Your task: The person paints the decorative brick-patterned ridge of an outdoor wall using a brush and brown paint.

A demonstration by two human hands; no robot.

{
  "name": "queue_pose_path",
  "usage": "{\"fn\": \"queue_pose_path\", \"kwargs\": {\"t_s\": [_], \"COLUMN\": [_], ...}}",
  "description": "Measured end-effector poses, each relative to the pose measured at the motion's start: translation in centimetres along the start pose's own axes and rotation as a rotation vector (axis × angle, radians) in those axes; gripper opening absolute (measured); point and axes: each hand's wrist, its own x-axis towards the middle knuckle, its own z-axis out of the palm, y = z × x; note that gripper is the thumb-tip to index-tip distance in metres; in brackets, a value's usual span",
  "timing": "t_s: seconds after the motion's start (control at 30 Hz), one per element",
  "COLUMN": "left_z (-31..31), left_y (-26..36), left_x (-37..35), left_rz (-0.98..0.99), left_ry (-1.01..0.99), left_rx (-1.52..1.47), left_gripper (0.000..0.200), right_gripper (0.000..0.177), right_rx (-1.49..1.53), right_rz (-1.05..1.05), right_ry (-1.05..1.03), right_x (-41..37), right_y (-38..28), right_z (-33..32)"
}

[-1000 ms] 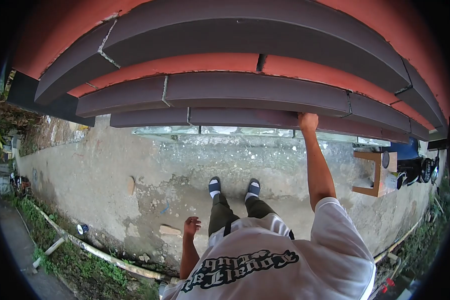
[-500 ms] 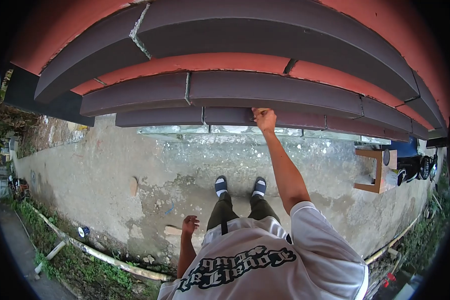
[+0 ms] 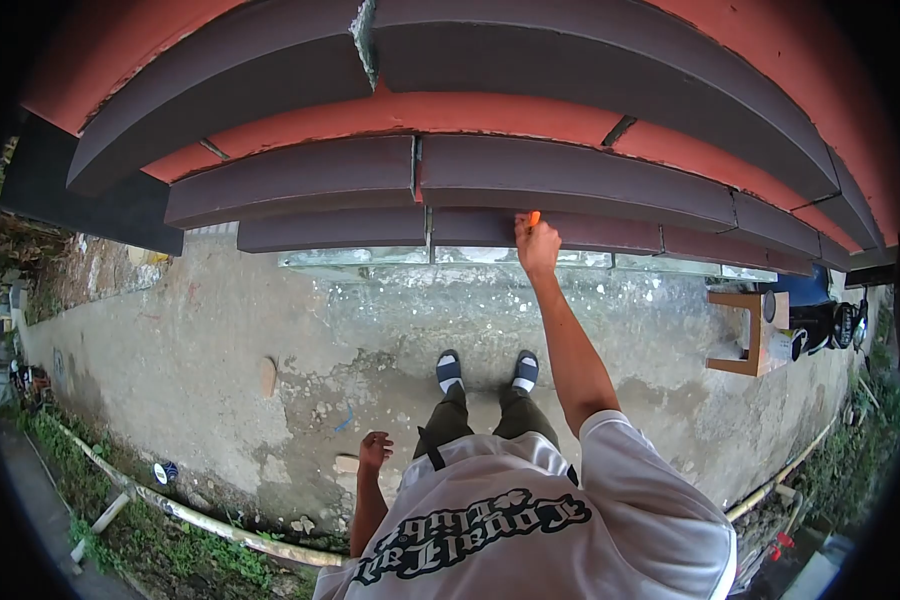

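My right hand (image 3: 537, 245) is raised to the lowest purple-brown board (image 3: 475, 226) on the wall. Its fingers are closed on what looks like a paintbrush, of which only the orange handle (image 3: 534, 217) shows; the bristles are hidden. Left of the hand the board's face is darker, while to the right it looks more reddish. Low at my left side hangs my left hand (image 3: 375, 449), fingers loosely bent and apart, with nothing in it.
Longer boards (image 3: 570, 185) jut out above, with a red wall (image 3: 490, 108) between them. A small wooden stool (image 3: 755, 333) with a can on it stands at right. A tan slipper-shaped piece (image 3: 268, 376) lies on the concrete floor (image 3: 210, 330). A pale pole (image 3: 220, 522) edges the grass behind.
My right hand has shifted slightly right along the lowest board and turned, so more of the orange handle shows. The view has shifted a little; my left hand still hangs low.
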Motion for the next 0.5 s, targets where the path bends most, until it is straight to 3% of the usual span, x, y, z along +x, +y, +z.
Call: {"fn": "queue_pose_path", "kwargs": {"t_s": [0.1,0.17,0.23,0.3,0.33,0.47,0.5], "left_z": [-0.7,-1.2,-1.4,-1.6,-2.0,-1.6,-1.2], "left_y": [0.5,1.0,1.6,1.7,1.5,1.6,1.7], "left_x": [0.7,1.0,1.2,1.4,1.6,0.9,0.6], "left_rz": [0.000,0.009,0.029,0.039,0.037,0.050,0.039], "left_ry": [-0.021,-0.028,-0.018,-0.016,-0.019,0.018,0.014], "left_rx": [0.000,0.006,0.031,0.027,0.012,0.043,0.040], "left_gripper": [0.026,0.025,0.025,0.025,0.025,0.026,0.026], "right_gripper": [0.020,0.020,0.021,0.023,0.025,0.031,0.029], "right_rx": [0.357,0.880,0.734,0.308,0.161,-0.261,-0.239], "right_rz": [-0.034,0.249,0.282,0.064,0.090,0.189,0.113], "right_ry": [0.032,-0.066,-0.027,0.233,0.277,0.288,0.331], "right_x": [-0.4,0.8,1.5,2.1,2.4,2.9,2.9], "right_y": [-0.3,4.7,10.8,15.2,16.3,14.9,13.5], "right_z": [0.8,1.0,-1.7,-5.6,-7.6,-10.8,-9.6]}}
